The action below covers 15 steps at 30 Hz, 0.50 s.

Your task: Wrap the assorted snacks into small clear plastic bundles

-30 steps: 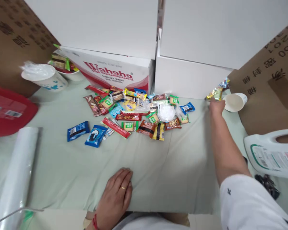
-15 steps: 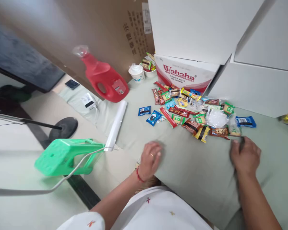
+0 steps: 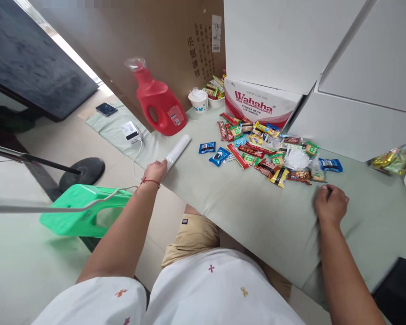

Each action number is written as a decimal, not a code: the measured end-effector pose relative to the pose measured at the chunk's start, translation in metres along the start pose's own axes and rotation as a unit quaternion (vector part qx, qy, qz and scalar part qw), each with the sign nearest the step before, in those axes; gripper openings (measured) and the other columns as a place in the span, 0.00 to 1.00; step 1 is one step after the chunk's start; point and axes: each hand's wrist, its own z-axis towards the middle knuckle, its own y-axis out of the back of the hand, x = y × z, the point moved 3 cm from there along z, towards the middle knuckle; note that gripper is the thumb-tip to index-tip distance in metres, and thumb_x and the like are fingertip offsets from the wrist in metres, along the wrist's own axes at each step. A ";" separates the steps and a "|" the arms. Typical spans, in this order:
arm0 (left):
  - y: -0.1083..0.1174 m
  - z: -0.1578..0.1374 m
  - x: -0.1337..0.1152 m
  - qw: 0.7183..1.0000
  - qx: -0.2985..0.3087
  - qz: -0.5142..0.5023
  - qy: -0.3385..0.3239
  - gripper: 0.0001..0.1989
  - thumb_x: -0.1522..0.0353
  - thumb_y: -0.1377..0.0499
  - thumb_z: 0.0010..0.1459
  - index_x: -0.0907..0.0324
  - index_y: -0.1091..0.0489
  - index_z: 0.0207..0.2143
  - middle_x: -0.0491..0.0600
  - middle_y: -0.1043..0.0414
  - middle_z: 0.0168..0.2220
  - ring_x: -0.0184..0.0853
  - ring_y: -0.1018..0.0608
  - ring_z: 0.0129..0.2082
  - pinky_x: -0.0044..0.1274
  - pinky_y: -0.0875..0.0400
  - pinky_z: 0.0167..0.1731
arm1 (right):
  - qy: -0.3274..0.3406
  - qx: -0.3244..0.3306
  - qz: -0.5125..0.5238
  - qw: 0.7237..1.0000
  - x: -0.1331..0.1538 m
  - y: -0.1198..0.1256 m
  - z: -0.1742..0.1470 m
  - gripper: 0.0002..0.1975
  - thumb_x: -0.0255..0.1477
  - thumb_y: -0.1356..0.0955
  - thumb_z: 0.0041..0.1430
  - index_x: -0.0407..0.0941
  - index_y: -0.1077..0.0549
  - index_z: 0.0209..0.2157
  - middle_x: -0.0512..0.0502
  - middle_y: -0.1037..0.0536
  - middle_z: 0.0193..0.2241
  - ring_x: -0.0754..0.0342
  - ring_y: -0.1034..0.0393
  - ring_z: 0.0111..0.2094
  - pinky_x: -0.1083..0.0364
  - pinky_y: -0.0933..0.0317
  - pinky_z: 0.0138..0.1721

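My left hand (image 3: 155,172) is closed around the near end of a glossy white roll (image 3: 178,150), which lies slantwise along the table edge. It looks like rolled plastic, but I cannot tell the exact kind. On the table at the right rests my right hand (image 3: 331,204), its fingers curled in; a dark spot shows by the thumb, and what is inside, if anything, is hidden. Just beyond that hand spreads a pile of wrapped snacks (image 3: 253,149), with a clear crumpled plastic bag (image 3: 297,159) on top. Two blue snack packets (image 3: 207,147) lie at the pile's left side.
A red jug (image 3: 162,106) stands behind the roll. Beside it are a paper cup (image 3: 199,106) and a bowl of snacks (image 3: 216,102). A Wahaha carton (image 3: 257,101) and white boxes (image 3: 291,45) back the table. A green stool (image 3: 77,210) and cable are at left.
My left hand has moved left and away from my body, from the table's front edge to the white roll, and closed on it. My right hand stays curled on the table. The view has shifted slightly.
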 end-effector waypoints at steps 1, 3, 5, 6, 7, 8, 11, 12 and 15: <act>-0.003 -0.002 0.001 1.000 0.015 0.007 0.012 0.18 0.60 0.45 0.60 0.67 0.27 0.38 0.68 0.23 0.39 0.55 0.21 0.43 0.39 0.30 0.41 | -0.001 0.000 0.001 1.000 -0.001 -0.001 0.000 0.23 0.38 0.40 0.62 0.36 0.23 0.44 0.28 0.22 0.41 0.36 0.31 0.45 0.39 0.41 0.53; -0.006 -0.007 0.003 0.998 0.032 0.015 0.046 0.19 0.59 0.43 0.58 0.67 0.27 0.41 0.68 0.23 0.43 0.55 0.21 0.44 0.38 0.29 0.41 | 0.002 0.003 0.005 1.000 -0.004 -0.002 0.001 0.21 0.37 0.40 0.62 0.37 0.23 0.42 0.28 0.22 0.41 0.38 0.31 0.45 0.40 0.41 0.53; -0.007 -0.013 0.001 0.997 0.039 0.018 0.057 0.20 0.60 0.40 0.57 0.67 0.28 0.45 0.69 0.24 0.46 0.56 0.22 0.47 0.39 0.29 0.43 | 0.008 0.004 0.011 1.000 -0.006 -0.004 0.002 0.20 0.36 0.41 0.62 0.38 0.24 0.40 0.29 0.22 0.41 0.39 0.32 0.45 0.40 0.43 0.53; -0.007 -0.017 -0.001 0.997 0.042 0.018 0.059 0.21 0.62 0.39 0.56 0.67 0.28 0.47 0.69 0.25 0.48 0.56 0.23 0.48 0.40 0.29 0.44 | 0.010 0.004 0.013 1.000 -0.007 -0.005 0.002 0.19 0.36 0.41 0.62 0.39 0.24 0.39 0.30 0.22 0.41 0.40 0.32 0.45 0.40 0.43 0.54; -0.007 -0.022 -0.004 0.997 0.042 0.018 0.060 0.21 0.63 0.38 0.55 0.67 0.29 0.48 0.69 0.26 0.49 0.57 0.23 0.50 0.40 0.29 0.45 | 0.011 0.003 0.014 1.000 -0.007 -0.005 0.003 0.18 0.36 0.40 0.61 0.39 0.24 0.39 0.30 0.22 0.41 0.40 0.32 0.45 0.41 0.44 0.54; -0.007 -0.027 -0.008 0.998 0.034 0.016 0.058 0.21 0.65 0.38 0.54 0.67 0.30 0.49 0.69 0.27 0.50 0.57 0.23 0.50 0.41 0.29 0.46 | 0.013 0.003 0.013 1.000 -0.007 -0.006 0.003 0.18 0.36 0.40 0.61 0.40 0.24 0.38 0.30 0.22 0.41 0.40 0.32 0.45 0.41 0.44 0.54; -0.001 -0.046 -0.026 0.998 -0.052 -0.025 0.016 0.21 0.67 0.39 0.56 0.66 0.32 0.51 0.69 0.31 0.54 0.58 0.25 0.52 0.44 0.30 0.49 | 0.016 0.004 0.005 1.000 -0.007 -0.006 0.004 0.16 0.35 0.40 0.59 0.40 0.25 0.36 0.30 0.21 0.42 0.41 0.32 0.46 0.42 0.43 0.54; 0.003 -0.052 -0.034 0.993 -0.102 -0.058 -0.011 0.21 0.68 0.40 0.57 0.66 0.33 0.53 0.68 0.33 0.55 0.57 0.26 0.54 0.44 0.31 0.51 | 0.016 0.004 0.002 1.000 -0.006 -0.006 0.004 0.16 0.34 0.40 0.59 0.41 0.25 0.36 0.30 0.21 0.42 0.41 0.32 0.46 0.42 0.43 0.54; 0.023 -0.074 -0.065 0.945 -0.239 -0.200 -0.100 0.22 0.69 0.41 0.58 0.65 0.36 0.55 0.65 0.35 0.56 0.52 0.30 0.58 0.41 0.33 0.57 | 0.015 0.006 -0.002 1.000 -0.004 -0.005 0.004 0.15 0.34 0.40 0.59 0.41 0.25 0.36 0.31 0.21 0.43 0.41 0.32 0.46 0.42 0.43 0.54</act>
